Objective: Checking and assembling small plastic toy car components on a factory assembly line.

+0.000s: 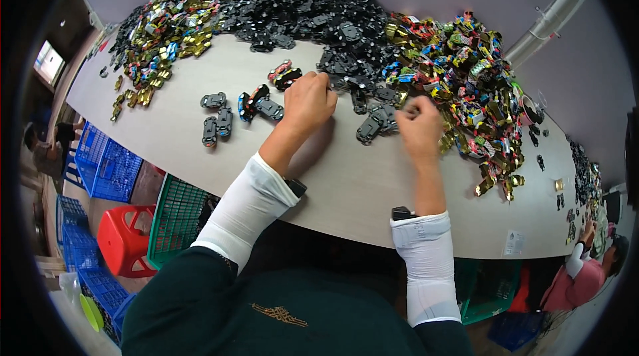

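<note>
My left hand [307, 101] rests on the pale table [173, 136] with its fingers curled, fingertips at the edge of a heap of black toy car chassis parts [313, 13]. Whether it holds a part is hidden. My right hand [419, 126] is closed, fingers pinched beside a dark grey toy car piece [373, 126]; I cannot see if anything is in it. A few assembled small cars [256, 104] and grey ones [216, 123] lie left of my left hand. Colourful toy car bodies [466, 69] are heaped right of my right hand.
A pile of gold and coloured car bodies [163, 29] lies at the table's far left. Below the table edge stand a red stool [126, 239], a green crate [178, 219] and blue crates [106, 169]. Another person [586, 273] sits at the right end.
</note>
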### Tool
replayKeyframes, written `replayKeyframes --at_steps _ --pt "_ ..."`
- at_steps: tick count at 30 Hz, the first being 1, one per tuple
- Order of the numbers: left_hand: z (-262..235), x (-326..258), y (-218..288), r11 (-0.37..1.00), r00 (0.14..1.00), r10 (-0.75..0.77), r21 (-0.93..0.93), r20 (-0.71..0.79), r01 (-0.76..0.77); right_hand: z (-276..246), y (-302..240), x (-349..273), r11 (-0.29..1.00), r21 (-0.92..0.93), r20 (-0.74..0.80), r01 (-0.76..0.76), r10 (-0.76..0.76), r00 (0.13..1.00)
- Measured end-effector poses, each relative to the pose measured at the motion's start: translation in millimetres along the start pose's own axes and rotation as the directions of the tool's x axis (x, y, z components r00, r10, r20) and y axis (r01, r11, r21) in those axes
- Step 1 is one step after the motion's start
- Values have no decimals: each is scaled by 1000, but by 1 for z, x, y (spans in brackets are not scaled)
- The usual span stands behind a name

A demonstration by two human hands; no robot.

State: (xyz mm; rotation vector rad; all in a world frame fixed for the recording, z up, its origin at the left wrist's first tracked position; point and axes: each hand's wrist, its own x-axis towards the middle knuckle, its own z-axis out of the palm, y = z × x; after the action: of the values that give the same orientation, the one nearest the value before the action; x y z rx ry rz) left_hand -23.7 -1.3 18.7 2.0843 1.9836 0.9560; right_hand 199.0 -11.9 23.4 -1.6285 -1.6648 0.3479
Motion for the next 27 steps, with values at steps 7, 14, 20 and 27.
replayKeyframes --at_steps 7,14,20,27 --pt "2 1 8 947 917 320 81 -239 -310 -31 19 10 840 -484 -229 -244 148 962" --pt "22 -30 36 878 910 390 -354 141 -321 -55 47 18 772 -523 -284 -362 243 928" --pt "35 -18 24 795 961 244 -595 130 -121 -49 51 18 807 -550 -117 -214 180 977" --pt "40 -13 18 140 844 141 -854 518 501 -34 78 24 970 -229 -100 75 -100 990"
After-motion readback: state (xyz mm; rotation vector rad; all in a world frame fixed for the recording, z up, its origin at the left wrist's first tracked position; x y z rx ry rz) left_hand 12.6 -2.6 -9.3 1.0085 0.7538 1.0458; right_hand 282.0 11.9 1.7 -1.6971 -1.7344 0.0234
